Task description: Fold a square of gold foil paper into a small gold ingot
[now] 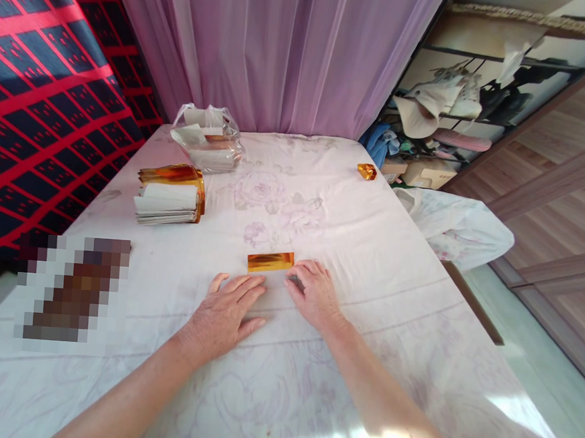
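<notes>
Gold foil strip [270, 261], shiny, narrow, flat on cloth, both hands' fingers [240, 286] spread beside it

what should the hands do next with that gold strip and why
Probably slide both hands forward and press the fold flat. The gold strip lies on the cloth just past the fingertips, already a narrow band. The left hand rests flat, just short of it, and the right hand is at its right end. Neither holds it.
</notes>
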`<act>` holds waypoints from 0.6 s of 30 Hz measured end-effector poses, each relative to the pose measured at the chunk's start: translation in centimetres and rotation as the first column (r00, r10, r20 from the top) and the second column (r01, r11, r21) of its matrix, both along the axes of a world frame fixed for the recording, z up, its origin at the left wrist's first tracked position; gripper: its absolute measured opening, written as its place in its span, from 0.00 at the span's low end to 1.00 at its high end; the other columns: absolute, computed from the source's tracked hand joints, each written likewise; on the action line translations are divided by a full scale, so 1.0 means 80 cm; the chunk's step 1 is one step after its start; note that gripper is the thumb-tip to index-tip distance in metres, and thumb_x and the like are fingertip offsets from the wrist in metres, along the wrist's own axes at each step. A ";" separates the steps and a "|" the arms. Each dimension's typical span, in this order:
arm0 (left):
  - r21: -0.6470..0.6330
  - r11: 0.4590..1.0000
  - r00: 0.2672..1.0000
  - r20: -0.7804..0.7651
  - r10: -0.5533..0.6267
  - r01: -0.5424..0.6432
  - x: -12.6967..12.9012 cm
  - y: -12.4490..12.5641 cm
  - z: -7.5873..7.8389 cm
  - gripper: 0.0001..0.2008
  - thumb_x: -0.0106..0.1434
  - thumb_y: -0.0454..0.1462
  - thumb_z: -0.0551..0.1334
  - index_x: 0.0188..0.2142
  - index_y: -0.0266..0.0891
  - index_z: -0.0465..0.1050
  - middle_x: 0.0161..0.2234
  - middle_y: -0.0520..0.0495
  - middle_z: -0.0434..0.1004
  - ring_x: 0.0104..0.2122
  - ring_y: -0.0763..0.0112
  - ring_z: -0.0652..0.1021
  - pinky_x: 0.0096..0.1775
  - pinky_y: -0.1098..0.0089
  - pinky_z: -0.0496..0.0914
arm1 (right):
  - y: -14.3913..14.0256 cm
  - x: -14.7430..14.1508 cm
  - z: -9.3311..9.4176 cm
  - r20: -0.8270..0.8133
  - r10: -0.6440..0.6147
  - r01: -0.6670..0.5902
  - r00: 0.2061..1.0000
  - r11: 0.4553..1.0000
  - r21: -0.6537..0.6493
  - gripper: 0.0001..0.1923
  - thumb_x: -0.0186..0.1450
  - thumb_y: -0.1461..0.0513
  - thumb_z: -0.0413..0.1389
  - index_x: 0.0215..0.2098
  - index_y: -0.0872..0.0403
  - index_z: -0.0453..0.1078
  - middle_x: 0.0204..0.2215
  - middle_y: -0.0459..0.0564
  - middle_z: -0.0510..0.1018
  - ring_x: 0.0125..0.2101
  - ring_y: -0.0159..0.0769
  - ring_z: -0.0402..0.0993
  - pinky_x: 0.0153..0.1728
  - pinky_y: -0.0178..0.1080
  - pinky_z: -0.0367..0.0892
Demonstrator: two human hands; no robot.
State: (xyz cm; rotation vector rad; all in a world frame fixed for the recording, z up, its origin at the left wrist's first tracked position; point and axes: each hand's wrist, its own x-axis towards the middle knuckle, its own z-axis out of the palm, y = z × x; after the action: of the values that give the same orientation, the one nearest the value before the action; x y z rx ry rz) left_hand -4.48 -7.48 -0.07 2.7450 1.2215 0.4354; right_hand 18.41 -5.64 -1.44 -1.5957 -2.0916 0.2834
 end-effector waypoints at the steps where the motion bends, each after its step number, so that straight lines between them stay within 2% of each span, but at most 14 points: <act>1: -0.004 1.000 1.000 -0.007 -0.006 0.006 -0.003 0.001 0.000 0.22 0.70 0.50 0.52 0.55 0.42 0.71 0.59 0.43 0.72 0.56 0.62 0.71 0.61 0.55 0.51 | 0.000 0.000 0.000 0.001 -0.001 0.001 1.000 1.000 -0.001 0.03 0.64 0.63 0.58 0.37 0.51 0.73 0.40 0.49 0.77 0.43 0.40 0.70 0.41 0.42 0.61; 10: 0.011 1.000 0.998 -0.061 -0.008 0.008 -0.025 -0.001 -0.001 0.21 0.71 0.49 0.52 0.56 0.43 0.69 0.60 0.45 0.71 0.60 0.62 0.68 0.62 0.54 0.49 | 0.000 0.001 -0.002 0.006 0.002 -0.002 1.000 1.000 0.006 0.04 0.64 0.63 0.58 0.38 0.50 0.73 0.41 0.49 0.76 0.43 0.40 0.70 0.41 0.42 0.61; 18: 0.018 1.000 0.998 -0.067 0.007 -0.005 -0.029 -0.003 -0.002 0.19 0.71 0.47 0.52 0.55 0.43 0.70 0.59 0.45 0.72 0.60 0.61 0.68 0.62 0.52 0.51 | -0.001 0.002 -0.003 -0.005 0.009 -0.008 1.000 1.000 0.016 0.04 0.64 0.64 0.56 0.37 0.50 0.73 0.40 0.49 0.77 0.42 0.40 0.70 0.40 0.42 0.61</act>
State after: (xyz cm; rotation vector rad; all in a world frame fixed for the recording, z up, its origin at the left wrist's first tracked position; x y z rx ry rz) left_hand -6.79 -7.72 -0.22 2.7933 1.2472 0.3595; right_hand 18.55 -5.68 -1.70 -1.5754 -2.0922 0.2722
